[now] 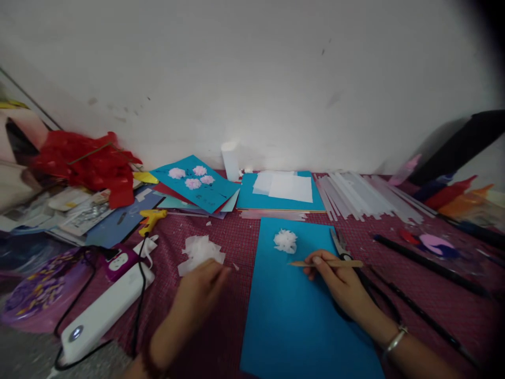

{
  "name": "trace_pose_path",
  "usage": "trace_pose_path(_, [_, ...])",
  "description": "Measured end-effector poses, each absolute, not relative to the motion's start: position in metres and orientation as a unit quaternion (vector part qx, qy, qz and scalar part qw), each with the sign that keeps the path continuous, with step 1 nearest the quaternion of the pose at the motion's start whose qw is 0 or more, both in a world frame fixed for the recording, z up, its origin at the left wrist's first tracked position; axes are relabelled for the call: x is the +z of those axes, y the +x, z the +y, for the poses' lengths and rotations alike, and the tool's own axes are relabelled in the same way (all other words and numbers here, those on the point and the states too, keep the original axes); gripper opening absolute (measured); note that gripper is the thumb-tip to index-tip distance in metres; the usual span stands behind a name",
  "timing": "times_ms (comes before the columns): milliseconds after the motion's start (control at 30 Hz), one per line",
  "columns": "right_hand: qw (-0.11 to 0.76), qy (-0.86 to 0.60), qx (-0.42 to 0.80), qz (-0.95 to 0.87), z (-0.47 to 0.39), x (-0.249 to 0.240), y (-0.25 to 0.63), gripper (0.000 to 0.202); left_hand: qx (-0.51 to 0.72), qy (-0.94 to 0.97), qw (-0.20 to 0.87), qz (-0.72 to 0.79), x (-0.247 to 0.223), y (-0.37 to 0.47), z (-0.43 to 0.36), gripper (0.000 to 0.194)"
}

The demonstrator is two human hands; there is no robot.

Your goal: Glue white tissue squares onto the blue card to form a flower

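My right hand [323, 271] grips a pointed wooden stick [347, 263], its tip toward the left over the blue sheet [288, 316]. A crinkled white paper flower [285, 240] sits on the upper part of that sheet, just above the stick's tip. My left hand [201, 292], blurred, is at the near edge of a pile of thin white paper pieces [200, 251]. Its fingers are curled together, and what they hold, if anything, is hidden. Scissors [340, 245] lie along the sheet's right edge, partly behind my right hand.
At the back lie a blue card with pink flowers [193, 181] and white paper squares [292, 188]. Translucent glue sticks [355, 195] are at the right. A yellow glue gun [151, 220], a white power strip [106, 316] with black cords and a pink basin [43, 295] stand left.
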State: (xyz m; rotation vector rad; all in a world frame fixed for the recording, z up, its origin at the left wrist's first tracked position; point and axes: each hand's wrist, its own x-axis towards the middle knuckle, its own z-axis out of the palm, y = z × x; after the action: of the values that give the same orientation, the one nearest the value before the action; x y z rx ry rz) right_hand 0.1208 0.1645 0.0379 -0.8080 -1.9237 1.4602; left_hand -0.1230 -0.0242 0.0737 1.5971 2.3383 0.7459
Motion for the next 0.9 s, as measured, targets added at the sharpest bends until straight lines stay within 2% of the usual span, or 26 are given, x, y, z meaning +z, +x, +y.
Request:
trace_pose_path(67, [0.295,-0.306,0.546,-0.722,0.164,0.038,0.121,0.030,0.263,0.488,0.054,0.831,0.073,-0.154,-0.046,0.033])
trace_pose_path(133, [0.300,-0.308,0.540,-0.723,0.163,0.039,0.121,0.030,0.230,0.448,0.039,0.863,0.072,-0.182,-0.060,0.025])
trace_pose_path(200, [0.304,-0.310,0.535,-0.725,0.162,0.040,0.120,0.032,0.182,0.418,0.048,0.889,0.073,-0.200,-0.066,0.024])
trace_pose_path(333, [0.305,-0.314,0.526,-0.729,0.161,0.043,0.119,0.035,0.107,0.397,0.101,0.906,0.074,-0.204,-0.066,0.038])
trace_pose_path(400, [0.303,-0.316,0.525,-0.730,0.160,0.045,0.119,0.035,0.087,0.402,0.110,0.905,0.074,-0.201,-0.065,0.036])
trace_pose_path(500, [0.302,-0.317,0.532,-0.725,0.160,0.047,0.119,0.035,0.089,0.408,0.094,0.904,0.076,-0.202,-0.063,0.026])
trace_pose_path(667, [0.298,-0.312,0.535,-0.726,0.160,0.046,0.119,0.033,0.083,0.418,0.032,0.904,0.083,-0.224,-0.049,0.027])
trace_pose_path(767, [0.297,-0.304,0.533,-0.731,0.161,0.042,0.120,0.031,0.063,0.441,0.049,0.894,0.078,-0.238,-0.036,0.026])
trace_pose_path(900, [0.298,-0.297,0.541,-0.728,0.162,0.038,0.120,0.029,0.066,0.441,0.078,0.892,0.067,-0.245,-0.028,0.016])
